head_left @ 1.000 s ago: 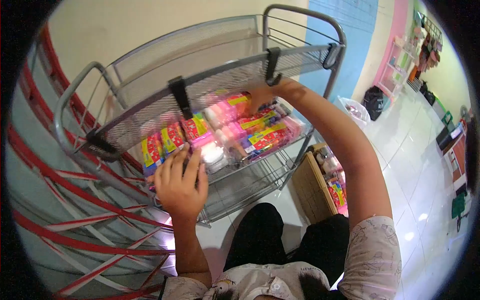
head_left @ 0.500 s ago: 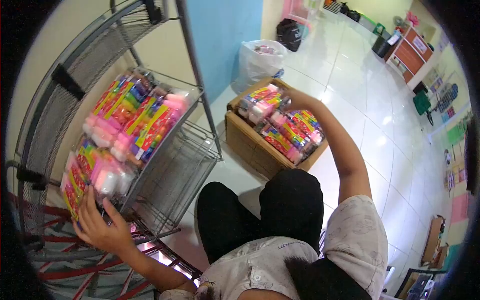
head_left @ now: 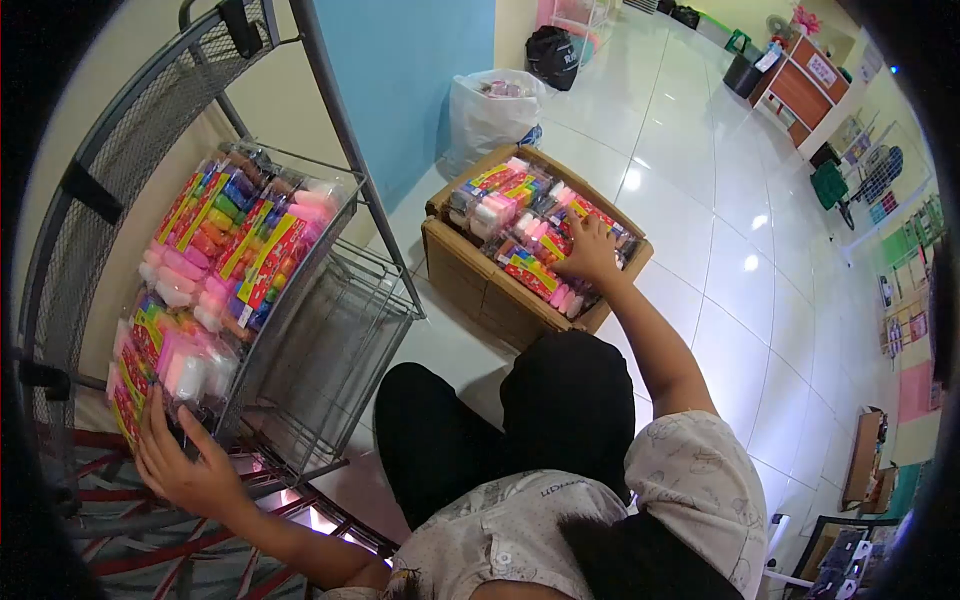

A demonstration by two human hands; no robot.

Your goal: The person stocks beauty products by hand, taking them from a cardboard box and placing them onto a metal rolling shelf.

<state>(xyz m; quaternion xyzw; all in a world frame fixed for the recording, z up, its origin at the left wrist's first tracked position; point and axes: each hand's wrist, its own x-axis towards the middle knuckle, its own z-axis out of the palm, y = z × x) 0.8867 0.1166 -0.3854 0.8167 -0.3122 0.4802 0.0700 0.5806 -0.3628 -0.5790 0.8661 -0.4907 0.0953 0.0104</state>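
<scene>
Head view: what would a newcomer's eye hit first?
Bright multicoloured packs on the grey rack at image left, with the left hand at the nearest ones. Then the cardboard box near the middle, with similar packs, the right hand over them. Beyond it, a white bag.

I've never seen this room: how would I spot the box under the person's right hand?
Find the grey metal rack. On the tiled floor to its right stands the cardboard box, nearer than the white plastic bag. Unlike that bag, it is brown, straight-sided and filled with colourful packets.
</scene>
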